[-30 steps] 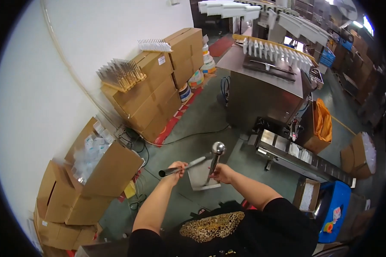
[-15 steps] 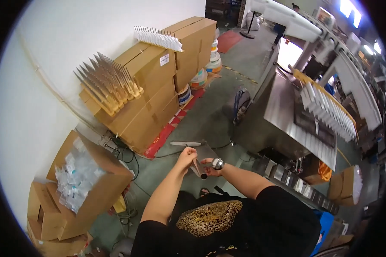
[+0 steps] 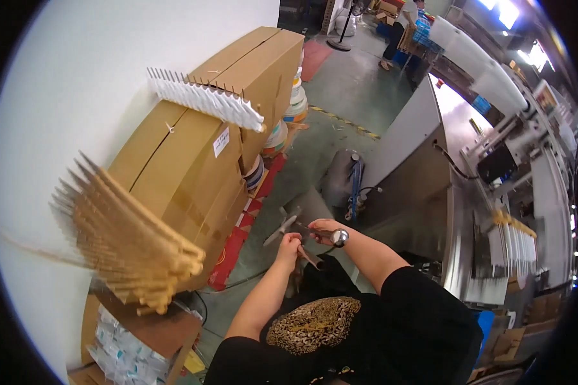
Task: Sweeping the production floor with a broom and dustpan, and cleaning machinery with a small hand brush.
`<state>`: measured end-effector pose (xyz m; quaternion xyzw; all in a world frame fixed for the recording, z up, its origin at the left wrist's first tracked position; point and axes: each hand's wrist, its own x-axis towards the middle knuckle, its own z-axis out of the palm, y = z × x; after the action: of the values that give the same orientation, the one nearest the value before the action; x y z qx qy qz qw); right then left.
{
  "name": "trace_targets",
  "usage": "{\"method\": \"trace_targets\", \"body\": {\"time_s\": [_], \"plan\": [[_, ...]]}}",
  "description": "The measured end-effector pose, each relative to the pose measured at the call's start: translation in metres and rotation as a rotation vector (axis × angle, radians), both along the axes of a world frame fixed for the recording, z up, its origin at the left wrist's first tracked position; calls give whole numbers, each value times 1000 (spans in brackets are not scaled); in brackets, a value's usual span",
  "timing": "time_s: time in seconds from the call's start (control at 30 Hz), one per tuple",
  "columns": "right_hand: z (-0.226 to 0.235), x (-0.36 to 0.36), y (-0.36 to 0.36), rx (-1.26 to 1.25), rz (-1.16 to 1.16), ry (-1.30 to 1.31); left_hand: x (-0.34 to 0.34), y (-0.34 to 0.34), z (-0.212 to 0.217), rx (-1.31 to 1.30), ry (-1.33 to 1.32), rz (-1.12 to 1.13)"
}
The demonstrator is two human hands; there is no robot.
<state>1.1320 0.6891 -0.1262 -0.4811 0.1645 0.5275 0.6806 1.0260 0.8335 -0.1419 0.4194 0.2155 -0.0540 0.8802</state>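
Observation:
In the lower middle of the picture, my left hand (image 3: 289,247) is closed on a brown, stick-like handle (image 3: 311,258) that slants down to the right. Just beyond it, my right hand (image 3: 326,230) wraps round a dark rod that ends in a shiny metal ball (image 3: 339,237). A pale, narrow blade-like piece (image 3: 280,231) sticks out past my left fingers. Whether these parts belong to one tool, I cannot tell. My fingers hide the middle of what I hold.
Stacked cartons (image 3: 192,160) stand at left, bearing a blurred bundle of yellow-ended spiky sticks (image 3: 128,237) and a row of white-covered spiked pieces (image 3: 202,102). Below is a carton of clear plastic packs (image 3: 125,350). A metal machine (image 3: 411,167) stands right; another person (image 3: 401,32) is far off.
The view has shifted, bringing the cartons nearer at left. My right hand's fingers, looser before, now close round the rod. The pale piece has tilted.

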Motion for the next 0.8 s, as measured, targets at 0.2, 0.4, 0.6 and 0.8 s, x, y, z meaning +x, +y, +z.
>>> {"method": "trace_targets", "body": {"time_s": [0.2, 0.4, 0.6, 0.8], "plan": [[-38, 157, 33, -163, -50, -40, 126, 15, -44, 169, 137, -113], [-79, 330, 50, -126, 61, -7, 259, 31, -72, 220, 127, -46], [-92, 426, 74, -240, 309, 121, 319, 42, -50, 16, 244, 242], [-130, 451, 92, -263, -4, 153, 363, 63, -46, 2, 249, 215]]}}
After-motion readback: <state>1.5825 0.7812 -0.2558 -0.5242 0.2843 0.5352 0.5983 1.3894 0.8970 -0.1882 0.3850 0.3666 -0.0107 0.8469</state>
